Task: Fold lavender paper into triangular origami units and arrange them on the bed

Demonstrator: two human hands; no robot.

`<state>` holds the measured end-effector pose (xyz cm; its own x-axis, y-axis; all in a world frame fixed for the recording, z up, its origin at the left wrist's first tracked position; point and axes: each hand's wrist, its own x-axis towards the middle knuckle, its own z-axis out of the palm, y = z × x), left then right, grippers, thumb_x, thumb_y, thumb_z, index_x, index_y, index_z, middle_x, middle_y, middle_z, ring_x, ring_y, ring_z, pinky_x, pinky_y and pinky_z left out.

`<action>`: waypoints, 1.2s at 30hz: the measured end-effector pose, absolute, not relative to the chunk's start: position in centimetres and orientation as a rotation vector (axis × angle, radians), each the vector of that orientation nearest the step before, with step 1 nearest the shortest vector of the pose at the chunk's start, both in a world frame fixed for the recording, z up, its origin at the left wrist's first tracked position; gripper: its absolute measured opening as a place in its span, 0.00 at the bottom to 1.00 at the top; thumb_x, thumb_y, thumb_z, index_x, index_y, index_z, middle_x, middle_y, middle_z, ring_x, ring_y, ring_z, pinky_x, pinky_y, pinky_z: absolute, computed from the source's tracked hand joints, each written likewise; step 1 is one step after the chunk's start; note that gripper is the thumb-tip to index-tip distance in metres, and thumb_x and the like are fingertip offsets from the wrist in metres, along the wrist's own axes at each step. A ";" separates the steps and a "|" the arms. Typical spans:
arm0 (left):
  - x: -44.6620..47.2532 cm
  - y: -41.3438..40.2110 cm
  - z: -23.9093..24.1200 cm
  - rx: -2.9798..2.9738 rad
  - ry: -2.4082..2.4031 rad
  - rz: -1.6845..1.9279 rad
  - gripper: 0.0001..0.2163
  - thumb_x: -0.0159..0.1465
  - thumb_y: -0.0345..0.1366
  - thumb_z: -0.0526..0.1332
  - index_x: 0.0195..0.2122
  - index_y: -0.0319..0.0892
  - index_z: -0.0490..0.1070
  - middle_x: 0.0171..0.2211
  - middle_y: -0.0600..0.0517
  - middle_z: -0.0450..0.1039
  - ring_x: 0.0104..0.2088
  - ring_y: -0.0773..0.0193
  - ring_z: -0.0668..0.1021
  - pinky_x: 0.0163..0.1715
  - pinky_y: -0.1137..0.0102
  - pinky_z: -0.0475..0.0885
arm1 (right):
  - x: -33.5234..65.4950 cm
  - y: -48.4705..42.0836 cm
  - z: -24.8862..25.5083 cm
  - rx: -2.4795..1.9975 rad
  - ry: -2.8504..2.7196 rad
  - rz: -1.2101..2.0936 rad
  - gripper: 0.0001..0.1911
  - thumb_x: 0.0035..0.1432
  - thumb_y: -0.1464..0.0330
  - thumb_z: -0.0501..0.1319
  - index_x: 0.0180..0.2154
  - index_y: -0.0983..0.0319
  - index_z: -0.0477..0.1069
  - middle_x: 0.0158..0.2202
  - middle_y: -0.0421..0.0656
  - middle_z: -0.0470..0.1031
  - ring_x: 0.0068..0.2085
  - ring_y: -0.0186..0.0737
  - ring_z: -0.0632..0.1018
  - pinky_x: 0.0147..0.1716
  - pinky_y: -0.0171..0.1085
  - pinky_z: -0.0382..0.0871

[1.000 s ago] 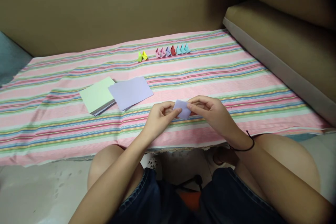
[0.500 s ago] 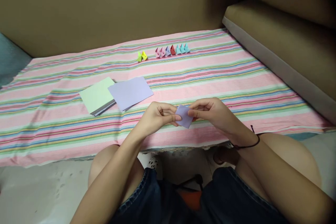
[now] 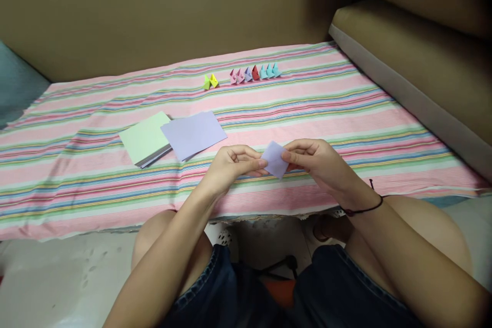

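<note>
A small folded square of purple paper (image 3: 275,160) is held up above the cloth's front part, standing on one corner like a diamond. My left hand (image 3: 236,165) pinches its left corner between thumb and fingers. On the opposite corner, my right hand (image 3: 313,160) has its thumb in front and fingers behind. To the left lie flat purple sheets (image 3: 194,134), overlapping a stack of paper with a pale green sheet on top (image 3: 144,138).
Toward the back stand several small folded paper figures: a yellow pair (image 3: 210,81), then pink, purple, red (image 3: 255,73) and light blue ones (image 3: 270,70). Brown cushions (image 3: 407,72) border the striped cloth (image 3: 96,184) on the right. A brown backrest (image 3: 172,10) rises behind.
The purple square has turned a little and moved slightly up and right with both hands. A faint crease across it now shows. The view has shifted slightly.
</note>
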<state>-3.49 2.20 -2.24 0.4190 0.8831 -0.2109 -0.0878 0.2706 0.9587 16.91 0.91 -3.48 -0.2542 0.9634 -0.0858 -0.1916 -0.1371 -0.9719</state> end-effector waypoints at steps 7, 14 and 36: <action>-1.7 1.4 -3.7 0.997 0.899 0.806 0.13 0.50 0.36 0.71 0.36 0.38 0.76 0.29 0.52 0.78 0.32 0.66 0.80 0.36 0.72 0.76 | 14.4 0.3 -4.5 -1.061 -0.891 1.353 0.10 0.42 0.63 0.72 0.28 0.60 0.78 0.27 0.39 0.78 0.29 0.34 0.77 0.32 0.34 0.73; -1.3 1.1 -3.7 1.167 0.964 0.794 0.11 0.51 0.36 0.70 0.32 0.35 0.77 0.25 0.50 0.79 0.28 0.64 0.80 0.34 0.70 0.76 | 14.3 0.3 -4.6 -1.132 -0.908 1.339 0.11 0.40 0.62 0.72 0.26 0.61 0.77 0.26 0.40 0.77 0.27 0.33 0.75 0.30 0.34 0.71; -1.0 1.4 -4.4 1.166 1.155 0.814 0.04 0.50 0.31 0.67 0.23 0.37 0.74 0.22 0.52 0.77 0.25 0.66 0.79 0.30 0.73 0.74 | 13.3 0.2 -5.7 -1.124 -0.975 1.198 0.08 0.46 0.63 0.69 0.27 0.61 0.76 0.27 0.40 0.78 0.29 0.35 0.75 0.31 0.36 0.71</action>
